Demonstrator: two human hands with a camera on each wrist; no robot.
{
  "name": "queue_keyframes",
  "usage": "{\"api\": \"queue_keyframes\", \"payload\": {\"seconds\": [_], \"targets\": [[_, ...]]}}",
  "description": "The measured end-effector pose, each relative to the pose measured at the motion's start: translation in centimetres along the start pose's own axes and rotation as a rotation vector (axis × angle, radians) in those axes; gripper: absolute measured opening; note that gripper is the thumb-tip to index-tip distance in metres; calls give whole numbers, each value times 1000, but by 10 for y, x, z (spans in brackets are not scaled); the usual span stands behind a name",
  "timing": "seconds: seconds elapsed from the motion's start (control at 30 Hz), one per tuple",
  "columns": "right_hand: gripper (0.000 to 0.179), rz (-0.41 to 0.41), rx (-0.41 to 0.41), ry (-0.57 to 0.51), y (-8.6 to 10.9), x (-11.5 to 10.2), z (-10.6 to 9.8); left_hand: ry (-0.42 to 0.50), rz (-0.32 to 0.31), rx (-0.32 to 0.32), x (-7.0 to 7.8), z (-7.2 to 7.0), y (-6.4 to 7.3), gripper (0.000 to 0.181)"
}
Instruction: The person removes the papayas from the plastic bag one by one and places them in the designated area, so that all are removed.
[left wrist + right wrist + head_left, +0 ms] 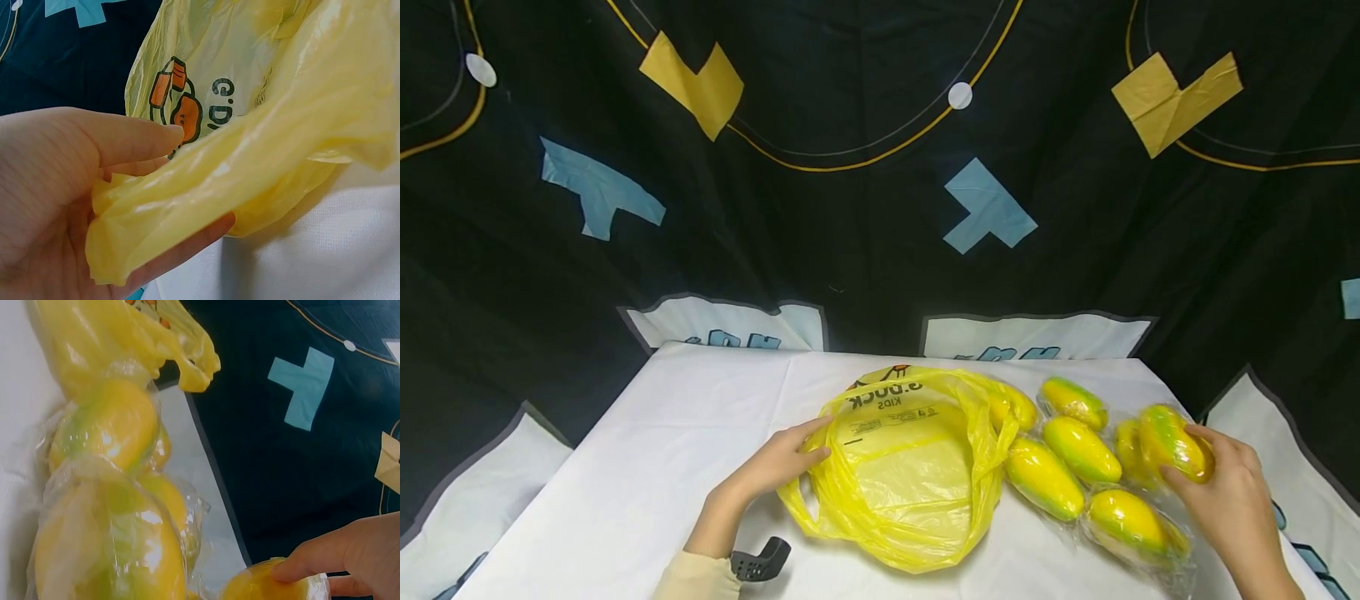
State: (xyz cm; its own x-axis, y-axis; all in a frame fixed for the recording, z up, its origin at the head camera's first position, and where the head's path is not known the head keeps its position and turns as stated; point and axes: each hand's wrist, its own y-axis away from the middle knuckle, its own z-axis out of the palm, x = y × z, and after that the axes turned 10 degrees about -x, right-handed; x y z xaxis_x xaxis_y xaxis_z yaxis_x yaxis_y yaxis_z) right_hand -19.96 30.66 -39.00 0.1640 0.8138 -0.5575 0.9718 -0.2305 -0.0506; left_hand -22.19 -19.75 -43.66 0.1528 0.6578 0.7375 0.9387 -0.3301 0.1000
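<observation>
A yellow plastic bag (910, 492) stands with its mouth spread wide near the middle of the white table. My left hand (782, 457) grips its left rim; in the left wrist view the thumb (144, 139) lies on one side of the thin plastic and fingers on the other. On the right, my right hand (1225, 475) holds a yellow-green mango (1172, 442) in clear wrap, thumb and fingers around its right end. Several more wrapped mangoes lie between bag and hand, among them one mango (1043, 479) beside the bag and another mango (1135, 525) nearer the front.
The white table (647, 467) reaches back to a black cloth (850, 250) with blue and gold tape pieces. A dark wrist strap (762, 560) shows at the left sleeve. The mangoes crowd the table's right side.
</observation>
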Motion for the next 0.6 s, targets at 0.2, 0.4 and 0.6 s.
{"api": "queue_keyframes", "payload": {"seconds": [0.2, 0.4, 0.6], "targets": [[67, 5, 25, 25, -3, 15, -1, -5, -8, 1, 0, 0, 0, 50], [69, 85, -16, 4, -7, 27, 0, -10, -7, 3, -1, 0, -1, 50], [70, 185, -29, -13, -8, 35, 3, -4, -2, 4, -2, 0, -1, 50]]}}
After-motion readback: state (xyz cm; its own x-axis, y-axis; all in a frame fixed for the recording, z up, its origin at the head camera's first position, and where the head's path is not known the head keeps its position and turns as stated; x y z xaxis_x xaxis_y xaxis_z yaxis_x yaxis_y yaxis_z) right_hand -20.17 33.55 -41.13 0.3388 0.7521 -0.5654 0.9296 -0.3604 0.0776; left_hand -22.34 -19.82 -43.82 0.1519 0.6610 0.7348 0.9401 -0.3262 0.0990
